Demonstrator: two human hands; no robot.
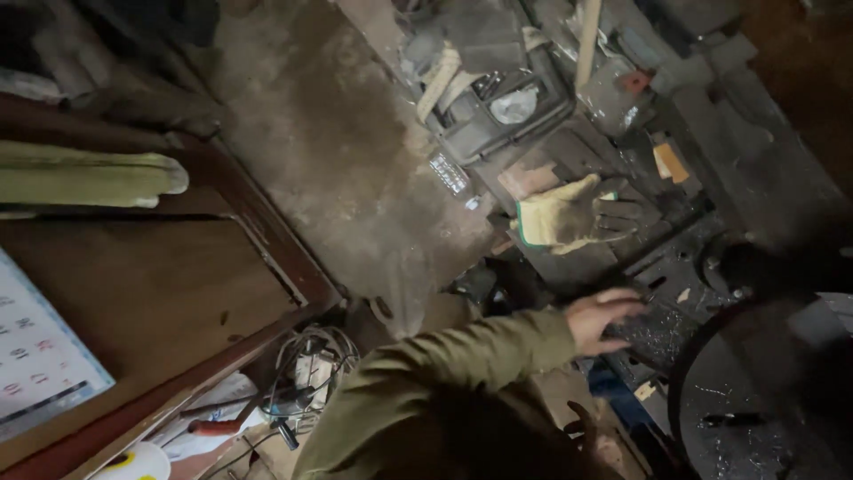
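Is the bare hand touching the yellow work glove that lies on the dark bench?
Apart. The head view shows the hand below the yellow glove, with a dark strip of bench between them.

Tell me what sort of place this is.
Probably a cluttered, dim workshop or shed. A yellow work glove lies on a dirty, scrap-strewn workbench, a dark open toolbox sits above it, and loose tools and wires lie by a wooden door. One hand reaches toward the bench.

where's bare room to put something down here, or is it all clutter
The bare concrete floor between the wooden door and the cluttered bench is free. Crowded: the bench around the work glove, plastic bottle and outstretched hand; wires tangle below the door.
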